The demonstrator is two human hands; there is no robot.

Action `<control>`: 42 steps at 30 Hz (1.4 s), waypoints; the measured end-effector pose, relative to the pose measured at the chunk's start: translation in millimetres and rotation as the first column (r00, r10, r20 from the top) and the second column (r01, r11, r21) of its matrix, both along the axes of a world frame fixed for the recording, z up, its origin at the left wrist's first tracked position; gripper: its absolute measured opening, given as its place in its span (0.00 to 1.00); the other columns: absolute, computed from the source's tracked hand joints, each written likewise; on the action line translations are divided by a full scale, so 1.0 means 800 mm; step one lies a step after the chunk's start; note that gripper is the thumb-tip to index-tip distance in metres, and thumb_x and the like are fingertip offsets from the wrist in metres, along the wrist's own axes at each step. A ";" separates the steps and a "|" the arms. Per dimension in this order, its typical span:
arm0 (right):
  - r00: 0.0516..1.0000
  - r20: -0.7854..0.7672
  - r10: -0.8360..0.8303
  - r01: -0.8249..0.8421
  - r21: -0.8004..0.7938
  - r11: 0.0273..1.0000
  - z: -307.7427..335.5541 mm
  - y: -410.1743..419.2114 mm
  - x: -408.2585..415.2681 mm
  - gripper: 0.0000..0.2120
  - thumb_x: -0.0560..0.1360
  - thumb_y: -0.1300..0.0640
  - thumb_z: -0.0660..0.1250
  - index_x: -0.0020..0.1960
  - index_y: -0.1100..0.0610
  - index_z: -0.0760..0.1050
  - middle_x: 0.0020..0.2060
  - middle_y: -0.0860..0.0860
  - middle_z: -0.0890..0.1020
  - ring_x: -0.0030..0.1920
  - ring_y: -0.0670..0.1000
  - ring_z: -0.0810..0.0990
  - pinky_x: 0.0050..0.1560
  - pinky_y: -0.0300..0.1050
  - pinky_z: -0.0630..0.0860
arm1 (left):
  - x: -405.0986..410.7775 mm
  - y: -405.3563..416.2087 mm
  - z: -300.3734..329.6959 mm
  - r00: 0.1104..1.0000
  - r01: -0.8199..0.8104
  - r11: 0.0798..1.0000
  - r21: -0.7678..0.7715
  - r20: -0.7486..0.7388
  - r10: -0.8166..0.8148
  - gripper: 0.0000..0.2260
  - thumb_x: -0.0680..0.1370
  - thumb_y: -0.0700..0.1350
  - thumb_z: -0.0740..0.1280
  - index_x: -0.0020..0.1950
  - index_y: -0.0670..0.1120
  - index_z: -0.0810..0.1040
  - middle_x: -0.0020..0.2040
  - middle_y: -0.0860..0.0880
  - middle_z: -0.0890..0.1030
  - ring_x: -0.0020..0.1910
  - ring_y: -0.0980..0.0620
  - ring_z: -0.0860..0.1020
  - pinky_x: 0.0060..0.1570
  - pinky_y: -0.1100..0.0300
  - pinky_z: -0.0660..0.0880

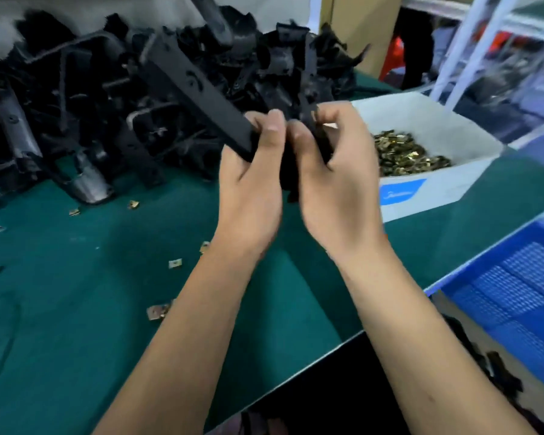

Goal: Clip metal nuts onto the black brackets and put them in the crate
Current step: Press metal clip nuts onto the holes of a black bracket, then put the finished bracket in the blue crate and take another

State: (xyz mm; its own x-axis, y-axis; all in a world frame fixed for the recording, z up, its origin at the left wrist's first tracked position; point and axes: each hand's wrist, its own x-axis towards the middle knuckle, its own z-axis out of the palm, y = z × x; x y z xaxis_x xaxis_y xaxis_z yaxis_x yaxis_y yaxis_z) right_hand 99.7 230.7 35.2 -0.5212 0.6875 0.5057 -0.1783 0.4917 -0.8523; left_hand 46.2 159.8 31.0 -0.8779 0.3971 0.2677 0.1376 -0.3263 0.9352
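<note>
Both hands hold one long black bracket (pixel 189 89) above the green table. My left hand (pixel 252 186) grips its near end, thumb on top. My right hand (pixel 336 180) is curled round the bracket's lower part, and its fingertips pinch a small metal nut (pixel 314 116) against the black plastic. Motion blur hides how far the nut sits on the bracket. A white box (pixel 434 120) of brass-coloured metal nuts (pixel 402 153) stands just right of my hands. The blue crate (pixel 515 296) is at the lower right, off the table's edge.
A big heap of black brackets (pixel 85 105) fills the back left of the green table (pixel 76 309). Several loose nuts (pixel 175 263) lie scattered on the cloth. The table's front edge runs diagonally under my forearms. Shelving and white frames stand at the back right.
</note>
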 end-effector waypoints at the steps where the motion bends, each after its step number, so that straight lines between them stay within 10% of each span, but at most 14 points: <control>1: 0.998 -0.037 -0.046 0.045 -0.019 0.999 0.002 0.019 0.024 0.06 0.81 0.51 0.66 0.52 0.54 0.74 0.40 0.46 0.82 0.41 0.47 0.81 0.43 0.46 0.77 | 0.018 0.021 0.007 0.994 0.078 0.997 -0.005 -0.074 -0.078 0.15 0.84 0.44 0.64 0.38 0.54 0.78 0.33 0.63 0.78 0.37 0.68 0.77 0.41 0.73 0.73; 7: 0.912 -0.122 -0.391 0.363 -0.197 0.911 -0.027 0.134 0.203 0.05 0.79 0.51 0.68 0.46 0.48 0.73 0.35 0.46 0.80 0.33 0.45 0.77 0.35 0.42 0.76 | 0.153 0.160 0.010 0.899 0.336 0.924 -0.185 -0.231 -0.373 0.08 0.77 0.41 0.72 0.53 0.43 0.77 0.49 0.45 0.80 0.50 0.45 0.80 0.54 0.46 0.78; 12: 0.776 0.111 -0.621 0.590 -0.474 0.653 -0.137 0.206 0.325 0.05 0.79 0.53 0.70 0.44 0.51 0.77 0.36 0.50 0.81 0.36 0.52 0.79 0.38 0.54 0.81 | 0.257 0.250 -0.049 0.826 0.419 0.779 -0.466 -0.159 -0.540 0.19 0.74 0.45 0.74 0.63 0.46 0.73 0.55 0.46 0.82 0.55 0.44 0.81 0.57 0.48 0.77; 16: 0.738 0.443 -0.509 0.660 -0.633 0.405 -0.265 0.219 0.402 0.05 0.81 0.55 0.70 0.47 0.55 0.79 0.44 0.58 0.82 0.38 0.52 0.80 0.30 0.46 0.80 | 0.305 0.282 -0.155 0.704 0.632 0.425 -0.649 0.251 -0.664 0.26 0.73 0.47 0.77 0.68 0.48 0.71 0.61 0.45 0.83 0.61 0.44 0.81 0.62 0.48 0.76; 20: 0.645 0.654 -0.395 0.762 -0.586 0.275 -0.361 0.207 0.460 0.08 0.78 0.56 0.74 0.54 0.59 0.83 0.53 0.62 0.85 0.52 0.58 0.83 0.59 0.61 0.81 | 0.314 0.273 -0.252 0.624 0.687 0.153 -0.711 0.468 -0.626 0.23 0.70 0.49 0.77 0.61 0.47 0.73 0.60 0.46 0.82 0.61 0.45 0.80 0.64 0.50 0.75; 26: 0.403 0.905 -0.138 0.854 -0.318 0.412 -0.405 0.196 0.478 0.21 0.75 0.49 0.74 0.64 0.59 0.80 0.50 0.57 0.85 0.55 0.61 0.84 0.54 0.52 0.79 | 0.303 0.255 -0.299 0.621 0.504 -0.067 -0.861 0.415 -0.665 0.32 0.67 0.52 0.71 0.70 0.50 0.68 0.64 0.48 0.76 0.61 0.46 0.76 0.53 0.57 0.71; 30: 0.361 0.910 -0.202 0.851 -0.233 0.471 -0.369 0.214 0.452 0.11 0.75 0.50 0.72 0.52 0.56 0.81 0.45 0.55 0.85 0.51 0.61 0.84 0.50 0.52 0.80 | 0.302 0.263 -0.280 0.550 0.428 -0.018 -0.904 0.276 -0.788 0.19 0.74 0.48 0.71 0.64 0.49 0.74 0.57 0.50 0.79 0.57 0.46 0.78 0.56 0.55 0.76; 34: 0.430 0.815 -0.388 0.789 -0.130 0.601 -0.276 0.235 0.402 0.10 0.75 0.50 0.72 0.48 0.56 0.84 0.42 0.52 0.86 0.49 0.58 0.84 0.45 0.43 0.72 | 0.295 0.279 -0.193 0.526 0.367 0.296 -0.882 -0.066 -0.848 0.12 0.77 0.45 0.72 0.61 0.50 0.80 0.58 0.51 0.83 0.58 0.49 0.81 0.60 0.53 0.78; 42: 0.715 0.282 -0.639 0.583 0.264 0.769 -0.027 0.179 0.247 0.10 0.77 0.54 0.65 0.53 0.54 0.83 0.39 0.51 0.87 0.40 0.52 0.84 0.40 0.49 0.76 | 0.189 0.204 0.032 0.711 0.457 0.864 -0.212 -0.496 -0.498 0.07 0.78 0.38 0.70 0.55 0.46 0.82 0.44 0.57 0.83 0.42 0.58 0.82 0.44 0.63 0.79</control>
State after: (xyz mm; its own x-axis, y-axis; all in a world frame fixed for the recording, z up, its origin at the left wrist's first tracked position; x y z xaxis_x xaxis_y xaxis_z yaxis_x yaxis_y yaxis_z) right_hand 297.1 373.8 13.2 -0.1672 0.8493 0.5007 0.4875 0.5126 -0.7068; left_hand 197.7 322.8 56.3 -0.2996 0.7601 0.5766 0.4484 -0.4213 0.7883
